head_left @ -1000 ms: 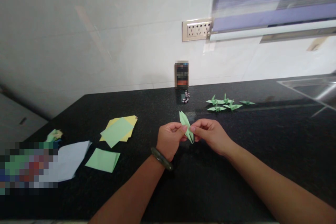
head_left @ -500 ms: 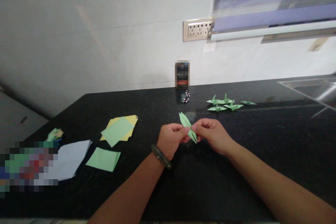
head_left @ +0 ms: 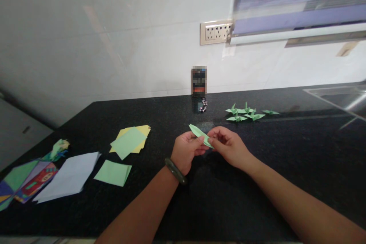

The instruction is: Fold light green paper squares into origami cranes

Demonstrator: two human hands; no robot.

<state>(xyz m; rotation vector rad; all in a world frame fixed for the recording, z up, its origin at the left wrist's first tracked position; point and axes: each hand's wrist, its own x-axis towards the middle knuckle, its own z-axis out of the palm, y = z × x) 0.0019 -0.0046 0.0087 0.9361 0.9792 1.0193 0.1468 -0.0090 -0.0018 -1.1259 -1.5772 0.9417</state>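
A narrow piece of folded light green origami paper (head_left: 197, 132) is held above the black counter, its pointed end aimed up and left. My left hand (head_left: 185, 150), with a dark bangle (head_left: 175, 171) at the wrist, pinches it near the middle, thumb on top. At its lower right end, the thumb and fingers of my right hand (head_left: 228, 145) close on the paper. Several small green paper cranes (head_left: 236, 118) stand on the counter beyond my right hand. Fingertips beneath the paper are partly hidden.
Left of my hands lie green and yellow paper sheets (head_left: 128, 143), a folded green sheet (head_left: 113, 172), white paper (head_left: 70, 177) and a colourful packet (head_left: 36, 183). A phone-like object (head_left: 199, 82), pixelated, leans on the wall beside a beaded strap (head_left: 203, 105). A sink edge (head_left: 328, 97) is far right.
The folded paper has turned to lie flatter, its tip swinging left. The two split points at its lower end no longer show apart. My right hand has shifted slightly.
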